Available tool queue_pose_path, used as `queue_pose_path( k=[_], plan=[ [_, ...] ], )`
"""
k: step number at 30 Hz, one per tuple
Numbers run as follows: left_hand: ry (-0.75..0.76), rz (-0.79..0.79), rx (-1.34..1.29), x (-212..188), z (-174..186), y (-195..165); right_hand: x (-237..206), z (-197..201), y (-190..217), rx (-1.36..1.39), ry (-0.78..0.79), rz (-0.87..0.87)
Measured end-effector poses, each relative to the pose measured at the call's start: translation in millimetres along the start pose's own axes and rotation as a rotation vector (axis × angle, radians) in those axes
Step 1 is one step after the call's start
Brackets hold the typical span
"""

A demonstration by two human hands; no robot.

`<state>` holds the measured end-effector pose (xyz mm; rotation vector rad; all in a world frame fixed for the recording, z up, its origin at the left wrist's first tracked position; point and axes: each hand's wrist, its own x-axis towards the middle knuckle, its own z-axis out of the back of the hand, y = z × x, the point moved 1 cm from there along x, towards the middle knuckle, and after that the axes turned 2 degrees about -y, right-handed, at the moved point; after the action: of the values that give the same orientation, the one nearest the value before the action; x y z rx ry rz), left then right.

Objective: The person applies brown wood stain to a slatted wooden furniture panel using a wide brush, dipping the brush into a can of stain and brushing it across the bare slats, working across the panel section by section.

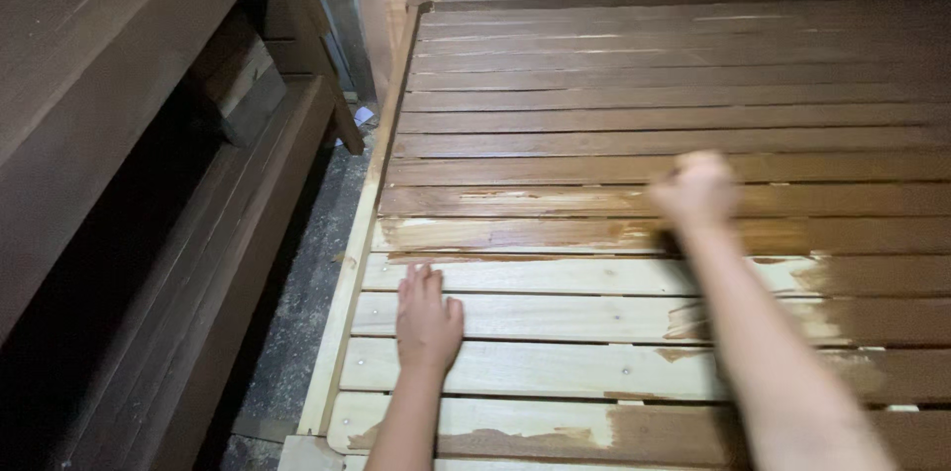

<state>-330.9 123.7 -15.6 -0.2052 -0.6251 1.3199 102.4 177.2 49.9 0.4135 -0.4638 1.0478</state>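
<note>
Slatted wooden frame (634,134) fills most of the view, its far slats stained brown, its near slats pale with brown patches. The right hand (696,190) is clenched over a half-stained slat; whether it holds anything I cannot tell. The left hand (428,317) lies flat, fingers (420,281) released, on a bare slat. Dark wooden furniture (119,184) stands beside the frame.

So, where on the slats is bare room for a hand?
Bare pale slats lie between the left hand and the right forearm. The far stained slats are free too. It is crowded around the right hand.
</note>
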Motion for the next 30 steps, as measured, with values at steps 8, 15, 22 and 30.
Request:
queue_pose_path(
  k=[8,15,22,30],
  plan=[
    [-0.13,0.06,0.115,3.9,19.0,21.3,-58.6,8.0,276.5,0.762,-0.183,0.217],
    [-0.104,0.108,0.139,5.4,28.9,11.2,-41.6,-39.2,323.3,1.176,-0.107,-0.022],
    [-0.041,0.1,0.119,4.5,31.4,3.1,26.9,-18.5,70.1,0.866,-0.129,-0.235],
    [-0.037,0.134,0.11,6.0,39.6,-5.3,-2.5,-15.1,211.8,0.18,0.022,0.231]
  ],
)
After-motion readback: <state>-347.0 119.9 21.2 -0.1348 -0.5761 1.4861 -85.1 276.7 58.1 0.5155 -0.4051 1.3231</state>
